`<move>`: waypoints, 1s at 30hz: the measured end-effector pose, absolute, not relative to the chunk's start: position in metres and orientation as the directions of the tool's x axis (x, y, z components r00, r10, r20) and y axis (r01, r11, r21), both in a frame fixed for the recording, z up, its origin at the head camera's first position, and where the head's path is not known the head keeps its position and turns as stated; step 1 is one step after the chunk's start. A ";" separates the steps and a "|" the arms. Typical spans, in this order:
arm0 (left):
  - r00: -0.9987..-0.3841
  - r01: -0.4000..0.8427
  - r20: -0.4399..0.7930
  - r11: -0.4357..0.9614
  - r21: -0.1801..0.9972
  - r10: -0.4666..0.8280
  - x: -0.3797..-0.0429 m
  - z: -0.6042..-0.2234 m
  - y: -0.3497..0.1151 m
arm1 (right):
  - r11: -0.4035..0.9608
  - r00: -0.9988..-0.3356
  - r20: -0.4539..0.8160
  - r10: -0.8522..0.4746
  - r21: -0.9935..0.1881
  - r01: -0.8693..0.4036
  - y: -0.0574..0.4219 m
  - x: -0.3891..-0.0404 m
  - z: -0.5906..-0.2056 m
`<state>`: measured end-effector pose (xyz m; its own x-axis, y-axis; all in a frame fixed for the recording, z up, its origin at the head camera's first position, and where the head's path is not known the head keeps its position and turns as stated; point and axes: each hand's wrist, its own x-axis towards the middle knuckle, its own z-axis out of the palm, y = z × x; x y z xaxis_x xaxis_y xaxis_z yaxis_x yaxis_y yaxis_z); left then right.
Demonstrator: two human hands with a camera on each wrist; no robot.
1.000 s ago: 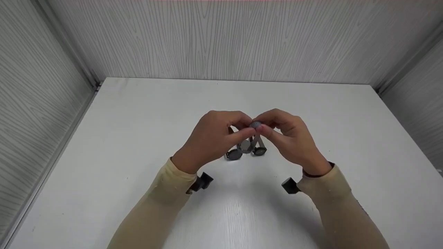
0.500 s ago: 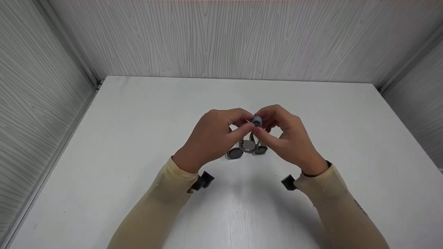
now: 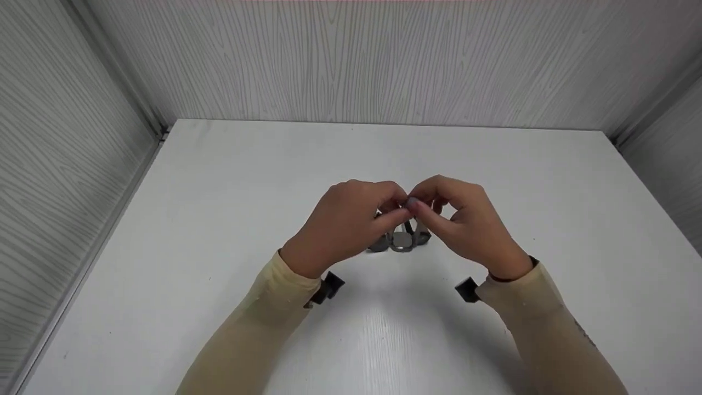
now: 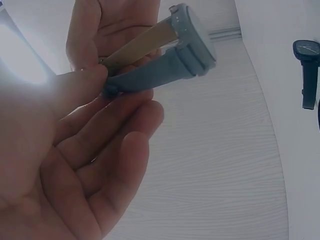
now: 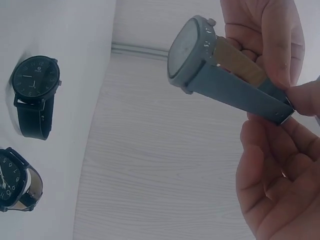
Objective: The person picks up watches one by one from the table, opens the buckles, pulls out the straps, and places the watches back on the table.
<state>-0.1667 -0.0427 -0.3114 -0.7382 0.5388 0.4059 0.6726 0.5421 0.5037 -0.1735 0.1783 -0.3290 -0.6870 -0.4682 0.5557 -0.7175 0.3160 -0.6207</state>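
A blue-grey wristwatch (image 3: pixel 402 240) hangs in the air with its dial end lowest in the head view. Its strap (image 4: pixel 150 72), tan on the inner side, forms a narrow loop. At the strap's buckle end, my left hand (image 3: pixel 351 225) pinches between thumb and forefinger. My right hand (image 3: pixel 458 222) pinches the same end, its thumb against the strap (image 5: pixel 240 92). The fingertips of both hands meet there and hide most of the buckle. On the table beyond stand a black watch (image 5: pixel 37 77) and a second dark watch (image 5: pixel 10 180) with a pale inner strap.
The white table (image 3: pixel 263 181) runs to a wood-grain back panel (image 3: pixel 351 60). Side panels (image 3: pixel 66 164) close it in at left and right. A small black camera mount (image 3: pixel 467 289) sits on the right wrist, a similar one on the left.
Both hands have shifted slightly right and down in the head view. The blue-grey strap end, visible between the fingers half a second ago, is now mostly covered by them.
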 end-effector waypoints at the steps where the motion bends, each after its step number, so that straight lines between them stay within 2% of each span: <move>1: -0.733 0.679 0.410 0.547 0.489 0.543 -0.167 -0.311 -0.042 | 0.321 -0.685 0.554 -0.473 -0.616 -0.720 0.179 -0.173 -0.328; 11: -0.744 0.667 0.417 0.555 0.497 0.521 -0.166 -0.317 -0.042 | 0.355 -0.700 0.507 -0.503 -0.617 -0.702 0.176 -0.174 -0.332; 24: -0.784 0.617 0.411 0.513 0.596 0.465 -0.164 -0.316 -0.041 | 0.343 -0.688 0.562 -0.459 -0.602 -0.721 0.172 -0.172 -0.332; 30: -0.806 0.583 0.379 0.506 0.635 0.454 -0.167 -0.315 -0.039 | 0.363 -0.666 0.584 -0.463 -0.561 -0.744 0.173 -0.173 -0.332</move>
